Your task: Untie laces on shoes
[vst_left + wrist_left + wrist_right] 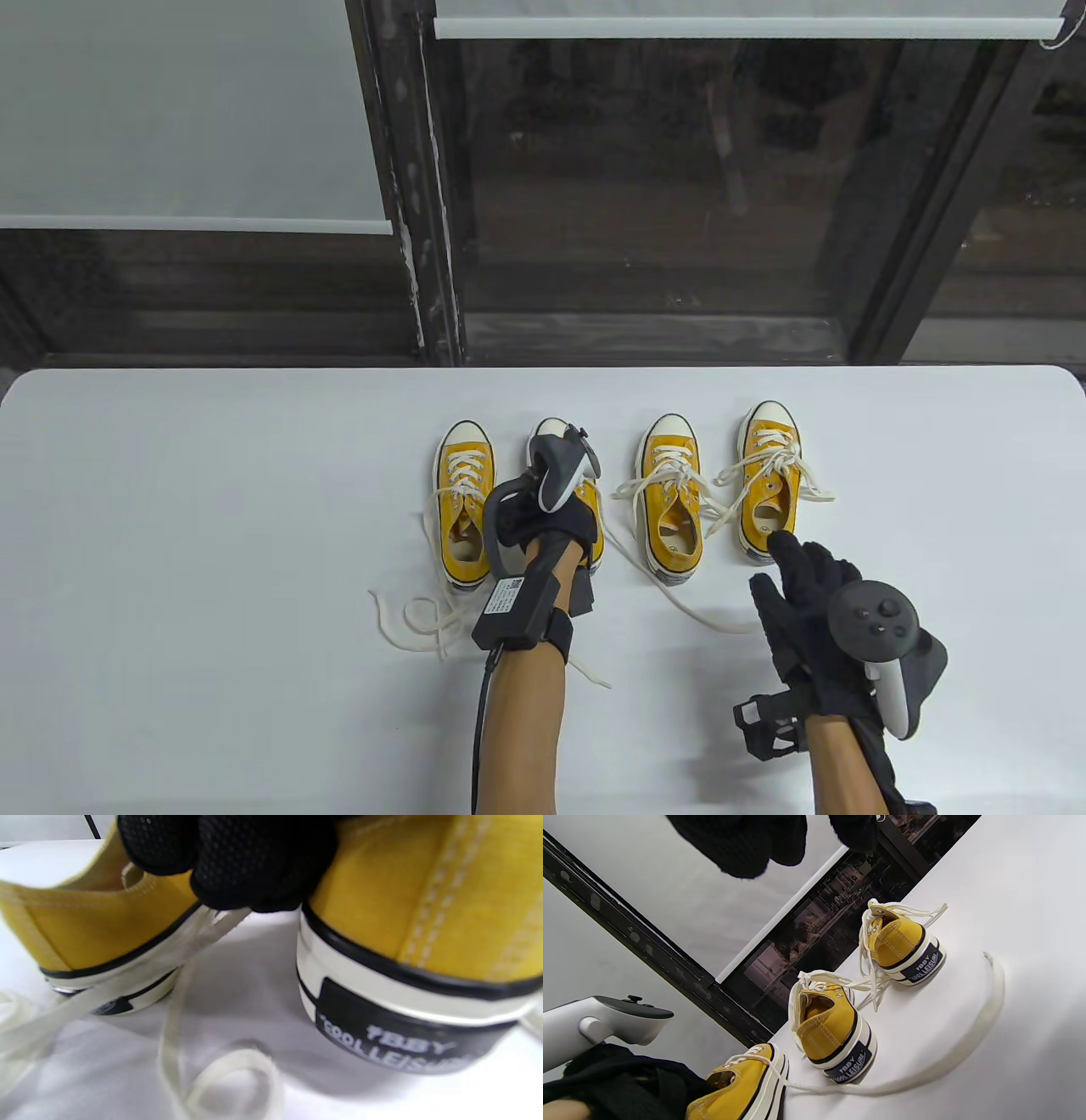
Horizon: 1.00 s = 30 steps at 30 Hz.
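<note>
White counter (212, 509) bearing four yellow canvas low-top sneakers in a row; far-left sneaker (462, 501), cream lace (416, 620) trailing loose; left hand (543, 518) pinching lace beside second sneaker (551, 433); third sneaker (670, 501); fourth sneaker (768, 475); right hand (806, 594) released, fingers straight, beside fourth sneaker's heel.

Three yellow sneakers (831, 1031) on white table (1031, 878), loose lace (950, 1060) trailing, gloved fingertips (746, 844) above
</note>
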{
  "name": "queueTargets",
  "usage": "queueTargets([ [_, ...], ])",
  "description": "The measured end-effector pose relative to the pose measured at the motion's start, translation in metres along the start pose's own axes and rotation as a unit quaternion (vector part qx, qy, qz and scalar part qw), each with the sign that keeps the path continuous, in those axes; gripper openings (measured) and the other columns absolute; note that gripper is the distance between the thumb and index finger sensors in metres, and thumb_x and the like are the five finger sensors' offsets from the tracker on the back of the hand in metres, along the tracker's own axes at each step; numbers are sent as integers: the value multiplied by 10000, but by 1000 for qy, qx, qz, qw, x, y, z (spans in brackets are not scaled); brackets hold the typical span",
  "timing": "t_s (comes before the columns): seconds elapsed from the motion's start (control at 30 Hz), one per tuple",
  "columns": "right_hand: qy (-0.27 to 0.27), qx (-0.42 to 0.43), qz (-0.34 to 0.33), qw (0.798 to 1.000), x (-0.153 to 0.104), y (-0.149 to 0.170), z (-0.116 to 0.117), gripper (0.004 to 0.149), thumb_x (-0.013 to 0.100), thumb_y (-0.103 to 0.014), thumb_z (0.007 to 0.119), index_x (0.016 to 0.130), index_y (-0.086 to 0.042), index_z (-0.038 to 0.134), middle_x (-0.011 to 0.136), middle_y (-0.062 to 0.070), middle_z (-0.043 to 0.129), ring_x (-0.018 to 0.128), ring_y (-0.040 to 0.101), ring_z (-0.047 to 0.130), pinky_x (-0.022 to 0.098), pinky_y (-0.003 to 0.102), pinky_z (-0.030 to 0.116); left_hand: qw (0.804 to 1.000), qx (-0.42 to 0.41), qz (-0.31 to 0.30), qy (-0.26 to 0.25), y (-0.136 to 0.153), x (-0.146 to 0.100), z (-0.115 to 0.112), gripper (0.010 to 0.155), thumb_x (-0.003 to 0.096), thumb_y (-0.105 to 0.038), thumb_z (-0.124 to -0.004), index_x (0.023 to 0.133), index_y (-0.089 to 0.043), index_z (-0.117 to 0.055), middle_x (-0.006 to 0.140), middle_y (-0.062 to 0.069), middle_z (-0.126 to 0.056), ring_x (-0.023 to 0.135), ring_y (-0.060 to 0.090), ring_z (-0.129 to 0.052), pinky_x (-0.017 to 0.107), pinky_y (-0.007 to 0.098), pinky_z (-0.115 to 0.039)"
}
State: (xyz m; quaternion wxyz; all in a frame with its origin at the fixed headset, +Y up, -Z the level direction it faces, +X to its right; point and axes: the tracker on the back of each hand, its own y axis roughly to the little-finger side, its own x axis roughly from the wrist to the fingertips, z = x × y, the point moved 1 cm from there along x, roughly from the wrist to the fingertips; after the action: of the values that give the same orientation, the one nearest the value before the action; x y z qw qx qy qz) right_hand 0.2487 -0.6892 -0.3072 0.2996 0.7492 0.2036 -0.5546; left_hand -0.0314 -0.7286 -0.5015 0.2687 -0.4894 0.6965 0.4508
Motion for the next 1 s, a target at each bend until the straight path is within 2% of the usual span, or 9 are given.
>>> queueTargets([
  [0.13,-3,-4,-1,1000,0,-1,2,582,643,-467,670,1172,-333,466,1213,152,362,1096,495,173,715,717,250,1000,-2,11,-27,3,-1,-3,500,605,-446,-709,999,-140,-736,648,-45,-986,511,96,-965,653,467,-731],
  [0.23,-3,-7,-1,1000,0,-1,3,583,643,-467,670,1172,-332,466,1213,153,362,1095,496,176,715,717,252,999,34,8,-27,8,-9,5,636,571,-526,-739,1064,-130,-669,656,-50,-996,503,90,-983,637,473,-748],
  [0.33,-4,-4,-1,1000,-1,-1,2,583,642,-465,672,1171,-326,468,1211,162,360,1092,501,177,713,719,253,1000,-7,-20,-23,18,-26,20,713,548,-549,-771,1101,-125,-619,696,-11,-986,540,125,-977,646,502,-726],
  [0.43,-3,-2,-1,1000,0,-1,2,591,642,-464,672,1174,-320,459,1209,166,361,1091,504,181,712,719,256,998,-10,-35,-58,32,-53,37,747,555,-572,-749,1147,-164,-544,835,19,-925,675,163,-941,697,532,-670],
  [0.57,-10,-4,-2,1000,-1,-2,5,594,642,-460,673,1174,-315,455,1208,167,360,1089,507,187,711,720,259,991,-33,-80,-100,57,-98,45,753,568,-598,-699,1191,-257,-449,1122,81,-704,993,280,-763,790,625,-513],
  [0.7,-20,-16,-5,1000,-1,-3,10,600,641,-458,675,1176,-316,443,1208,167,362,1091,508,198,711,721,263,978,-73,-130,-143,81,-135,34,759,563,-599,-697,1202,-292,-425,1241,85,-548,1159,375,-536,810,696,-387],
  [0.8,-24,-18,-7,1000,-1,-4,11,608,641,-454,676,1179,-311,429,1208,169,359,1093,509,209,711,722,268,969,-77,-167,-163,104,-157,16,789,557,-623,-683,1210,-312,-369,1300,54,-419,1211,386,-366,812,717,-316],
  [0.87,-24,-27,-10,999,-2,-6,12,613,642,-453,675,1180,-308,420,1208,169,358,1097,506,223,712,722,277,966,-83,-185,-163,116,-164,4,826,554,-637,-673,1214,-299,-309,1317,36,-354,1224,385,-279,812,723,-275],
  [1.0,-35,-44,-10,998,-1,-7,19,624,642,-451,675,1183,-296,405,1206,173,365,1102,506,261,718,717,298,959,-105,-204,-163,129,-164,-17,854,546,-640,-674,1211,-273,-283,1321,26,-330,1230,382,-248,807,734,-245],
])
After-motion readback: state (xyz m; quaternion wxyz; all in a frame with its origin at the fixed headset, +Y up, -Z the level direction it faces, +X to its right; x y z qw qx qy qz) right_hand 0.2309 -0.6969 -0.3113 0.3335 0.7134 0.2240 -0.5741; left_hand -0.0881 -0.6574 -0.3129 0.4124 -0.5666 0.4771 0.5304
